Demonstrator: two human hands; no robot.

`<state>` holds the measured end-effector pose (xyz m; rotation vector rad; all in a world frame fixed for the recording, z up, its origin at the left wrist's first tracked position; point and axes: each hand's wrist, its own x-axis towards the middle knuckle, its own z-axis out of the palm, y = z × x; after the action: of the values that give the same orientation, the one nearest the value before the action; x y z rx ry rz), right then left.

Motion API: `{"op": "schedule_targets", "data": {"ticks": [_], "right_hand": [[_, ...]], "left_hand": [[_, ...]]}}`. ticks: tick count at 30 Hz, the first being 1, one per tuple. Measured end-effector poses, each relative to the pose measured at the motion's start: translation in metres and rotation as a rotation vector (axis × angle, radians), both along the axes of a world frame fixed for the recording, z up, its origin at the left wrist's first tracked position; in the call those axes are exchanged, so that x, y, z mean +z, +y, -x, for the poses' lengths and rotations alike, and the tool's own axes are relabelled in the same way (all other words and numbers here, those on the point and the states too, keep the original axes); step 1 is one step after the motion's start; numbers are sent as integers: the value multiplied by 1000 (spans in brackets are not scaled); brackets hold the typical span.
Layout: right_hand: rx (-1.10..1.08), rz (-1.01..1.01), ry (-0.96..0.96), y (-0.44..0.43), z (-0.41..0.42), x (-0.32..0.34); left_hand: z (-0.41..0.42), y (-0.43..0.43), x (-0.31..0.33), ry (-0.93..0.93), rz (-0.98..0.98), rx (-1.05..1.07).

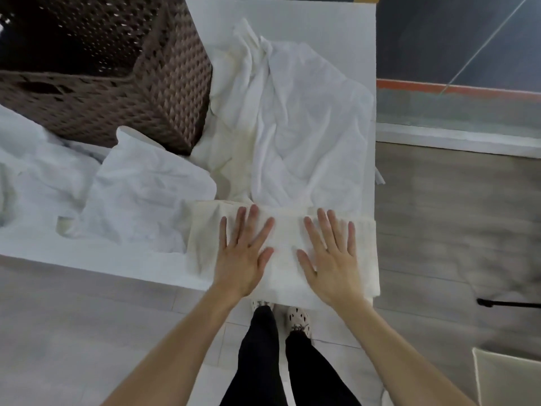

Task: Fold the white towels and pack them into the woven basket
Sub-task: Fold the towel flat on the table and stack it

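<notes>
Left hand point(241, 259) and right hand point(332, 259) lie flat, fingers point(323, 227) spread apart, palms down on the folded towel point(282, 250).

There is one camera, worn on the person's head. It looks steeply down and a little forward over the near edge of the white table point(322, 22). It sits close. Both forearms run up from the bottom of the frame to the left hand point(240, 259) and right hand point(330, 259) at centre, with the person's legs point(263, 361) straight below. The wide lens bends the edges. The woven basket point(117, 83) fills the upper left and floor point(453, 215) takes the right side.
</notes>
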<state>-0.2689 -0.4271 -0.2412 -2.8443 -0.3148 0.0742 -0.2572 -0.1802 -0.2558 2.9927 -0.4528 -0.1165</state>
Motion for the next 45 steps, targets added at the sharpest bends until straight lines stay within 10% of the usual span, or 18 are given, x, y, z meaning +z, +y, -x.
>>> {"op": "schedule_targets", "data": {"ticks": [12,19,23,29,33,36,41,45], "right_hand": [[4,171,78,-25,20,-43],[53,180,60,-33,35,-40],[65,217,67,-26,29,-40],[83,179,144,-6,1,-32],[-280,-468,114,2,6,27],[-573,-1023,544,2,-2,84],[-613,-784,537,-15,-5,93],[-664,-715,406,-52,4,81]], "left_hand": [[79,56,-12,-92,114,637],[77,74,4,297,968,1418],[68,100,24,641,1244,1289],[51,90,103,612,1341,1035],[35,27,154,552,1081,696],[33,-39,160,558,888,463],[41,-80,138,916,808,265],[35,-66,105,592,701,589]]}}
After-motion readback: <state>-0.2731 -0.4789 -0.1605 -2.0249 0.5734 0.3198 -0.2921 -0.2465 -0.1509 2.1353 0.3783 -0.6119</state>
